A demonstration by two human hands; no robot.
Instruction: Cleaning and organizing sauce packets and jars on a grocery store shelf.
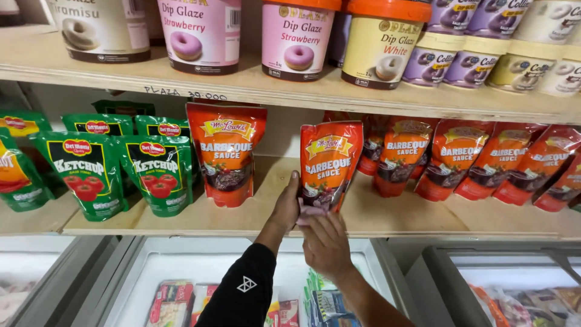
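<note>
The wooden middle shelf (387,212) is already mostly stocked: green standing pouches (91,172) on the left, a crowded row of orange-red sauce pouches (460,160) on the right, one lone pouch (227,154) standing between. Looks like the job's well along, with one orange-red pouch (330,163) in hand at the shelf's front edge, not set down yet. Left hand (287,206) is wrapped round its lower left side, right hand (327,242) is cupped under the bottom. Free room is the bare wood either side; the upper shelf sits close overhead.
</note>
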